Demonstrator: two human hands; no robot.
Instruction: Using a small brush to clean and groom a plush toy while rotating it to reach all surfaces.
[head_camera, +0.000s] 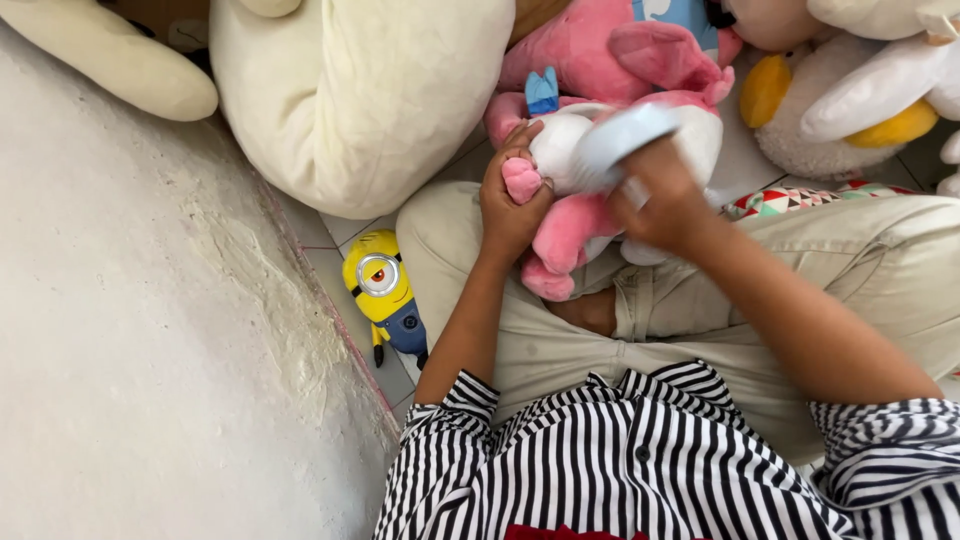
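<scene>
Pink plush toy (570, 225) sits clamped in left hand's (510, 205) closed grip.

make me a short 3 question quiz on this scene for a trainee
1. True or false: the left hand grips a limb of the pink and white plush toy.
2. What does the right hand hold against the toy? A) scissors B) a pale blue brush C) a cloth
3. What lies on the floor tiles beside the person's left knee?

Key: 1 true; 2 B; 3 a small yellow one-eyed toy figure in blue overalls.
</scene>
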